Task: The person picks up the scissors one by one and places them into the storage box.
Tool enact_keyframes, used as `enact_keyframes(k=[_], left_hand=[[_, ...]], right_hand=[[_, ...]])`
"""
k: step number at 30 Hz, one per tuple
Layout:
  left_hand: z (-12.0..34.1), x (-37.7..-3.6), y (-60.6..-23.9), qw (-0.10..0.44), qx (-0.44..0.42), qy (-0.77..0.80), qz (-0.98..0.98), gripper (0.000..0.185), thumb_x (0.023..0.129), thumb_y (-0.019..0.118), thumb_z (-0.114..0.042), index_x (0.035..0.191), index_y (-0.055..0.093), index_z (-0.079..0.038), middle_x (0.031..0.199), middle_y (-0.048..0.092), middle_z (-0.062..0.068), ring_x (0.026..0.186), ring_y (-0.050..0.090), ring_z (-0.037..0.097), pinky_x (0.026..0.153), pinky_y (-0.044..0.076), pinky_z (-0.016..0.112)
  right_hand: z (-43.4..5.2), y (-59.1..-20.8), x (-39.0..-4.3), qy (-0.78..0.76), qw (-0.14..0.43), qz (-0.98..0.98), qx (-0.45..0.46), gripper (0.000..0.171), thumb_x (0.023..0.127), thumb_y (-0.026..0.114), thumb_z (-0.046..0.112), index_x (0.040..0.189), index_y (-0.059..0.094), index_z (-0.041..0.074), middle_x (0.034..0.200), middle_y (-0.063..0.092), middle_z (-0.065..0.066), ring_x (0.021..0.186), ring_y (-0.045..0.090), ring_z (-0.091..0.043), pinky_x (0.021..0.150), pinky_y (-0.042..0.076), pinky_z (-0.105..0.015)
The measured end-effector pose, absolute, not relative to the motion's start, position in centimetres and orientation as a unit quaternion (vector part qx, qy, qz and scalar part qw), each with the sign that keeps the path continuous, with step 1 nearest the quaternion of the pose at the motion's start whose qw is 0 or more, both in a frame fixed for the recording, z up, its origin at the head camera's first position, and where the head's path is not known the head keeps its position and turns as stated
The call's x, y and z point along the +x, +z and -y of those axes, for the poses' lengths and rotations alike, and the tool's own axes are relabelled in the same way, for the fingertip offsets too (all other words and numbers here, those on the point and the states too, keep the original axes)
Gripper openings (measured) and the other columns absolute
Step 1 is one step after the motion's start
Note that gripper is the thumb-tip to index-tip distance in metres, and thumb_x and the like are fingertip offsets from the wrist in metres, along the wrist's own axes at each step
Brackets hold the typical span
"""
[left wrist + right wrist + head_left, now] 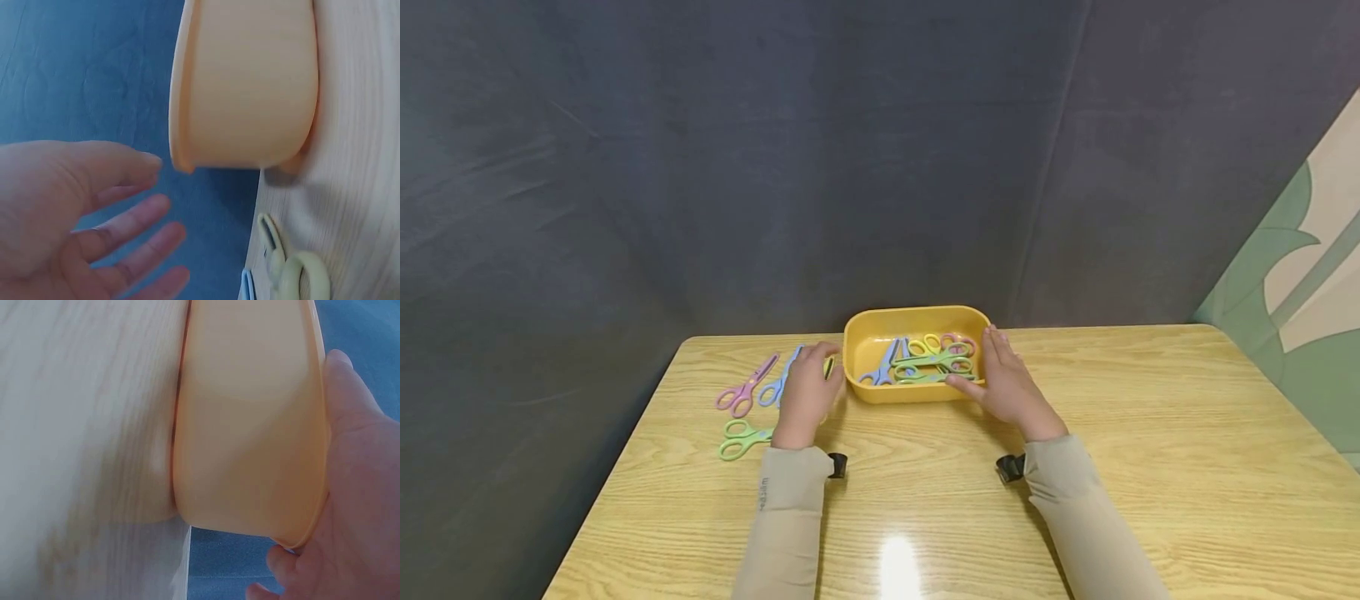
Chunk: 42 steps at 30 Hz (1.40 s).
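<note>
A yellow plastic box (891, 395) stands near the table's back edge, with several children's scissors inside: blue (883, 363), yellow (925, 344), pink and green. My right hand (1011, 385) holds its right end, fingers along the outer side and thumb over the front rim. In the right wrist view, fingertips show just past the rim's corner. My left hand (808, 392) hovers by the box's left end, fingers spread and apart from it in the left wrist view. Around this hand lie pink scissors (748, 387), blue scissors (780, 380), green scissors (739, 438) and yellowish scissors (304, 275), some partly hidden.
The wooden table (940, 517) reaches back to a dark cloth backdrop (865, 167). At the right a green and pale leaf pattern (1292, 275) borders the table. Dark wrist cameras (1011, 468) sit at both sleeves.
</note>
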<state>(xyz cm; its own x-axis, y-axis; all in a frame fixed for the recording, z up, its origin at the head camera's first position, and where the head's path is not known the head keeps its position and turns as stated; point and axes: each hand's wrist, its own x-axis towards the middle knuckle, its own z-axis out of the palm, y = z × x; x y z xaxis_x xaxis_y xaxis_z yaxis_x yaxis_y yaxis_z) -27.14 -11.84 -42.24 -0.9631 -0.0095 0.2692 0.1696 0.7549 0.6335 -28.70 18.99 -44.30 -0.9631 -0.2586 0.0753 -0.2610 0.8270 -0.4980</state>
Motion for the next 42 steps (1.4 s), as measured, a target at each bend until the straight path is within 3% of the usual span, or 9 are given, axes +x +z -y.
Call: enact_keyframes(k=[12,24,31,42], left_hand=[[13.9,-26.7,-42.3,0.040,0.009,-0.297,0.954,0.046,0.093,0.073,-0.012,0.133,0.061,0.006,0.125,0.061,0.030,0.110,0.062,0.046,0.091,0.052,0.056],[14.3,-26.3,-42.7,-0.022,0.046,-0.263,0.963,0.052,0.088,0.079,-0.021,0.130,0.063,0.006,0.123,0.064,0.028,0.110,0.061,0.049,0.090,0.052,0.057],[14.0,-26.3,-43.0,-0.044,0.061,-0.232,0.970,0.035,0.085,0.082,-0.023,0.102,0.067,0.003,0.108,0.061,0.026,0.104,0.054,0.050,0.079,0.051,0.054],[13.6,-26.4,-43.1,-0.076,0.089,-0.224,0.967,0.044,0.082,0.085,-0.023,0.108,0.062,0.005,0.123,0.053,0.031,0.117,0.046,0.053,0.083,0.053,0.058]], right_hand=[[-19.0,-44.5,-28.7,0.264,0.004,0.955,0.137,0.110,0.096,0.058,0.061,0.157,0.002,-0.012,0.166,0.000,-0.028,0.154,-0.003,-0.040,0.122,0.009,-0.059],[-18.9,-44.2,-28.4,0.266,0.007,0.954,0.137,0.110,0.096,0.060,0.060,0.156,0.004,-0.013,0.166,0.001,-0.029,0.154,0.000,-0.042,0.121,0.010,-0.059],[-18.8,-44.1,-28.3,0.270,0.010,0.953,0.140,0.108,0.097,0.059,0.058,0.156,0.005,-0.014,0.165,0.002,-0.030,0.153,0.001,-0.044,0.121,0.010,-0.060],[-18.7,-44.0,-28.4,0.270,0.011,0.953,0.141,0.108,0.097,0.060,0.058,0.156,0.004,-0.014,0.165,0.002,-0.031,0.153,0.000,-0.043,0.121,0.010,-0.059]])
